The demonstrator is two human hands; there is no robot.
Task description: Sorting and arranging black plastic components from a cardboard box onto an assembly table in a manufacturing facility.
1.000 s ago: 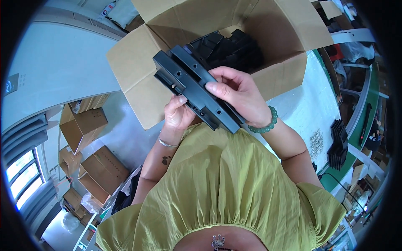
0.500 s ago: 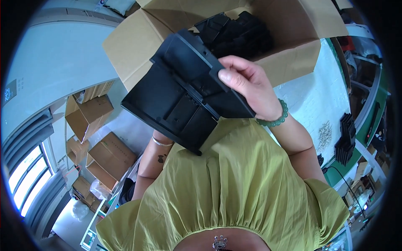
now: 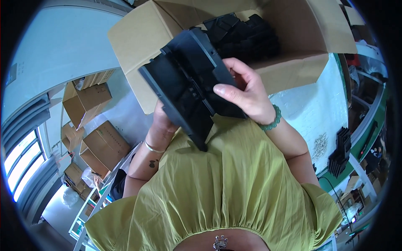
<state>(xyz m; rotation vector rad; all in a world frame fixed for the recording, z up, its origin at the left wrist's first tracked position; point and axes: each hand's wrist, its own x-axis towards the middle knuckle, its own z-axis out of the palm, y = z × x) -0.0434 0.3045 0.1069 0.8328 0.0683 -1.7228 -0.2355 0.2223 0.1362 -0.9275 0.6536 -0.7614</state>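
A black moulded plastic part [image 3: 176,79], with raised ribs and rims, is held up in front of my chest between both hands. My right hand [image 3: 249,94] grips its right edge, thumb on the face and fingers curled behind. At its left edge my left hand [image 3: 162,116] holds on from below; its fingers are mostly hidden behind the part. Just beyond stands an open cardboard box [image 3: 293,71] with several black plastic parts [image 3: 247,39] piled inside.
A stack of black parts [image 3: 339,152] and a heap of small metal pieces [image 3: 320,144] lie on the white-covered table [image 3: 295,98] at right. Cardboard boxes [image 3: 104,146] stand on the floor at left.
The black part has turned and tilted, its left edge swinging inward. My left hand, hidden before, now shows at that edge. My right thumb lies further over the face.
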